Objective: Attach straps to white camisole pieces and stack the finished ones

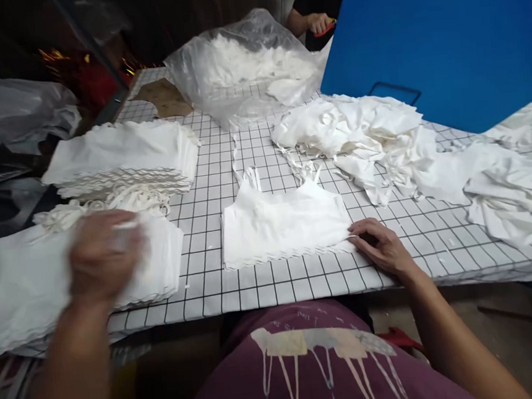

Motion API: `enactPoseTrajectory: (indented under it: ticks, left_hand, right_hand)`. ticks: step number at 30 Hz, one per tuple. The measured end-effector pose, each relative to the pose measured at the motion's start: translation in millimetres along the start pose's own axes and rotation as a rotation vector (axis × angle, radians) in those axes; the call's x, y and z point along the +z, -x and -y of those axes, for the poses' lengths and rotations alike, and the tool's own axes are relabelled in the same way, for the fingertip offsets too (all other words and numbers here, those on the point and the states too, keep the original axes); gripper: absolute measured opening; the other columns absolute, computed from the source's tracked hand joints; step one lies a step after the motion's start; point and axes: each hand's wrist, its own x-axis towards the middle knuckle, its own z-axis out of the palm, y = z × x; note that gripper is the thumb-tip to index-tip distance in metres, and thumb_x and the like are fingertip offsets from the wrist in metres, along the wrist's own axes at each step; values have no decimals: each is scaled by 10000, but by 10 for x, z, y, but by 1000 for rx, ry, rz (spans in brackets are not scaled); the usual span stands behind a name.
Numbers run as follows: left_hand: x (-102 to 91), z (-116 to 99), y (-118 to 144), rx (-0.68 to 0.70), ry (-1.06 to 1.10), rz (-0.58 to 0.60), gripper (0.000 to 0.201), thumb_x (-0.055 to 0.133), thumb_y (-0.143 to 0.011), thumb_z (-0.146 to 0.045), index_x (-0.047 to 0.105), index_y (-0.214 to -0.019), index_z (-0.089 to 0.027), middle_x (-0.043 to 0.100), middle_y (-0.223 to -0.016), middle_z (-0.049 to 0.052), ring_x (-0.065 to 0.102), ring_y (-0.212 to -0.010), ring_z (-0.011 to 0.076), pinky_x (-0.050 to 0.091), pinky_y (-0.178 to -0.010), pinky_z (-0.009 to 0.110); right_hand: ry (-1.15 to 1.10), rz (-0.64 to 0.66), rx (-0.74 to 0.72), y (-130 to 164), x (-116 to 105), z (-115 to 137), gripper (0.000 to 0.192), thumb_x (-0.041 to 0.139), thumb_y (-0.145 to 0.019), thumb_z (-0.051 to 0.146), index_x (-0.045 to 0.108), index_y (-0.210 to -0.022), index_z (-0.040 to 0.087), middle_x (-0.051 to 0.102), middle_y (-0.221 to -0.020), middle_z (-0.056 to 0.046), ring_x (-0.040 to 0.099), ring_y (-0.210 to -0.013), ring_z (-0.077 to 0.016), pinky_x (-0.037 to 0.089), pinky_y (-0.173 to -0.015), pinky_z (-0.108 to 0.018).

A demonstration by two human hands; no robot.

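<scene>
A small stack of white strap tops [282, 223] lies flat in the middle of the grid-patterned table [255, 287]. My right hand [382, 248] rests on the table with its fingertips touching the stack's lower right corner. My left hand [100, 254], blurred by motion, is over a thick pile of white garments [26, 289] at the left and seems to grip a white piece from its top. Behind that pile sits another neat stack of white tops [127, 156].
A loose heap of white garments [367, 135] spreads across the right of the table. A clear plastic bag of white pieces [245, 65] stands at the back. A blue board [442, 29] leans at the right rear. Another person's hand [318, 22] holds something red behind it.
</scene>
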Motion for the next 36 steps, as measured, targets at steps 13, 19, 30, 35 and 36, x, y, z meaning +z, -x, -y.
enactPoseTrajectory:
  ticks: [13,19,30,35,36]
  left_hand:
    - [931,-944,305,244,255,251,97,602,-914,-221,643,-1000,-204,667,-983,77,633,-944,255,512,-857,414]
    - [925,-955,291,230,288,260,94,593,-916,-234,636,-996,-207,661,-974,73,629,-946,261,499,-856,415]
    - [826,-1636,-161,256,407,295,107,526,-921,-154,626,-904,-188,633,-869,63,588,-868,230,513,-726,372]
    - [1354,-2501,-700,533,686,455,110,527,-937,-145,630,-901,-160,656,-881,63,598,-858,193,532,-725,325]
    - [1511,-2624,-783,582,678,453,107,529,-936,-146,632,-905,-148,657,-894,74,596,-863,194,535,-741,325]
  right_hand:
    - [11,-49,-26,16,-36,51,64,634,-920,246,667,-973,232,600,-1050,-77,600,-992,-219,537,-851,-414]
    - [52,-26,-24,144,-103,70,139,619,-920,206,699,-1021,259,570,-1038,-70,580,-1003,-220,530,-869,-431]
    - [-29,45,-3,-89,-111,286,138,565,-961,297,671,-1020,232,617,-941,-79,607,-878,-206,525,-772,-356]
    - [-25,199,116,-247,-63,315,218,529,-976,356,655,-879,208,645,-786,-45,591,-708,-181,478,-652,-306]
    - [-37,184,138,-292,-100,317,225,529,-976,367,651,-874,207,643,-771,-38,580,-686,-175,467,-634,-299]
